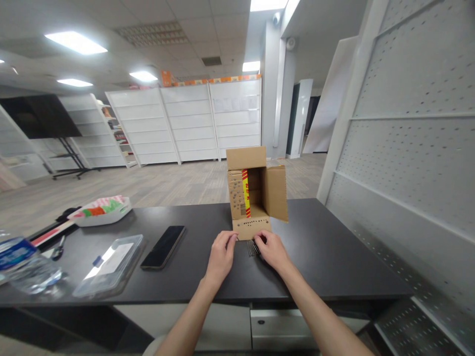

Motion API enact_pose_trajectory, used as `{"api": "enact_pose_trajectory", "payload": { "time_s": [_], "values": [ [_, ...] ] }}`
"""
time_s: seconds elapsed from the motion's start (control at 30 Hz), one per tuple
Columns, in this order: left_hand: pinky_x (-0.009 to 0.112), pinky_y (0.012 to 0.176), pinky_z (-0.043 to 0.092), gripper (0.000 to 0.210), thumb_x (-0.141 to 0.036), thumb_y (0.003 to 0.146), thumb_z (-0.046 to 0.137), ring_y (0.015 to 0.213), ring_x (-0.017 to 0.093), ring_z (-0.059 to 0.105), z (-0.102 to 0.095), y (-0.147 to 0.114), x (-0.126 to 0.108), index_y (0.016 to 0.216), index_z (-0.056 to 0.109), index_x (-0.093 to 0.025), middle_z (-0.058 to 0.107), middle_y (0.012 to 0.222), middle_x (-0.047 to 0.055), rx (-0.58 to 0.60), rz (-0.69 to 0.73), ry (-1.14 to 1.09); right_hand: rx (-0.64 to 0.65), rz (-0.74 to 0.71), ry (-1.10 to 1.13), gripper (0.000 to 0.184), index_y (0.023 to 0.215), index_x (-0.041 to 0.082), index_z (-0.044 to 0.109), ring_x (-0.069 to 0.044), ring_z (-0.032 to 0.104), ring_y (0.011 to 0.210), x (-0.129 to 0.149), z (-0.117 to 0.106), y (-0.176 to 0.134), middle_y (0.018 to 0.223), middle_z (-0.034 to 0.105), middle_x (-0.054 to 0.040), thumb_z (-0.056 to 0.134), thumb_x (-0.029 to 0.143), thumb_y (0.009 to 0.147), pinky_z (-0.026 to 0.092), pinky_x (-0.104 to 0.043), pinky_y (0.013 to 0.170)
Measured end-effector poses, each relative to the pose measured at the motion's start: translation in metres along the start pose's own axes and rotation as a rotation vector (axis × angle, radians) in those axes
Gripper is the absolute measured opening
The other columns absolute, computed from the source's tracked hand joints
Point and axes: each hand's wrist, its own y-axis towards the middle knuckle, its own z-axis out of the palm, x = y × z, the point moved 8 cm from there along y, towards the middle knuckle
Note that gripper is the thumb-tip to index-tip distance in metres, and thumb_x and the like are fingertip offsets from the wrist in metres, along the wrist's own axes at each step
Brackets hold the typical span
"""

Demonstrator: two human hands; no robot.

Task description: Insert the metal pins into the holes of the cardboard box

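An opened cardboard box point(274, 193) lies on its side on the dark desk, its opening facing me. Its lower flap point(252, 228) bears a row of small dark holes, and grey round spots dot the left flap point(235, 198). Just in front lies a bunch of thin metal pins point(253, 248), side by side. My left hand point(221, 251) pinches at the lower flap's left corner; whatever its fingertips hold is too small to make out. My right hand point(272, 248) has its fingertips closed together beside the pins, at the flap's right edge. What it grips is hidden.
On the desk point(315, 262), left of my hands, are a black phone point(163, 247), a clear plastic case point(109, 264), a water bottle point(25, 264), a pen point(58, 248) and a white tray point(104, 216) with colourful contents. A perforated panel point(408, 173) rises along the right.
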Motion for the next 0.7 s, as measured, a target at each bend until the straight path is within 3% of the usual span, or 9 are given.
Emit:
{"api": "enact_pose_trajectory", "payload": {
  "time_s": [0.47,0.7],
  "values": [
    [0.030,0.083,0.047,0.032,-0.042,0.089,0.045,0.090,0.018,0.061,0.008,0.040,0.012,0.095,0.064,-0.017,0.067,0.095,0.007,-0.223,-0.108,-0.189,-0.003,-0.011,0.000,0.022,0.077,0.019,0.064,-0.016,0.060,0.074,0.001,0.000,0.000,0.078,0.068,-0.0035,0.044,0.026,0.084,0.040,-0.025,0.069],
    [0.029,0.079,0.048,0.033,-0.043,0.088,0.047,0.087,0.017,0.062,0.018,0.039,0.033,0.094,0.063,-0.015,0.067,0.094,0.008,-0.347,-0.196,-0.298,0.001,-0.003,0.001,0.022,0.075,0.020,0.063,-0.016,0.059,0.072,0.000,-0.001,0.001,0.076,0.067,-0.0025,0.044,0.026,0.084,0.040,-0.025,0.068]
  ]
}}
